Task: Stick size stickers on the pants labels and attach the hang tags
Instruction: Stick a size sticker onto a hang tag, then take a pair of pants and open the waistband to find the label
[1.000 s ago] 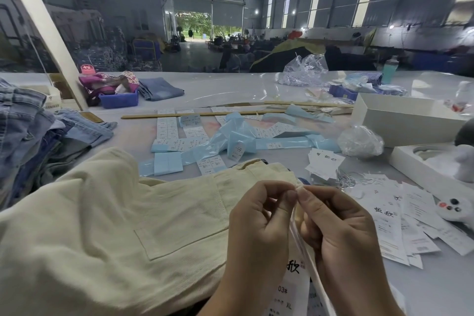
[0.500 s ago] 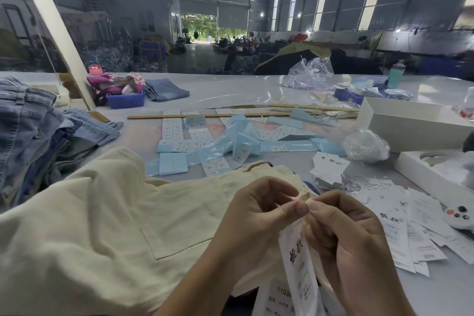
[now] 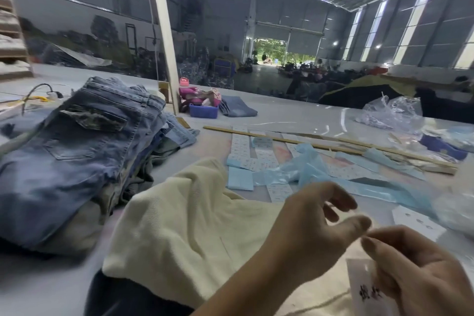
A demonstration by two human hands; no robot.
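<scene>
Cream pants (image 3: pixel 184 228) lie on the table in front of me. My right hand (image 3: pixel 415 269) hovers over them at the lower right, fingers curled round a white hang tag (image 3: pixel 364 287) with black characters. My left hand (image 3: pixel 315 233) is just left of it, thumb tip almost touching the right fingertips, the other fingers loosely spread; the blur hides whether it pinches the tag's string. Strips of size stickers (image 3: pixel 259 156) and blue backing paper (image 3: pixel 307 169) lie beyond the pants.
A stack of folded jeans (image 3: pixel 77 151) fills the left of the table. A long wooden stick (image 3: pixel 282 138) lies across the far side. Clear plastic bags (image 3: pixel 392 113) sit at the far right, a blue basket (image 3: pixel 204 111) at the back. More white tags (image 3: pixel 415 220) lie at right.
My view has swung left, bringing the jeans stack into sight. My hands have come slightly apart, and the left hand's fingers have spread open from their pinch.
</scene>
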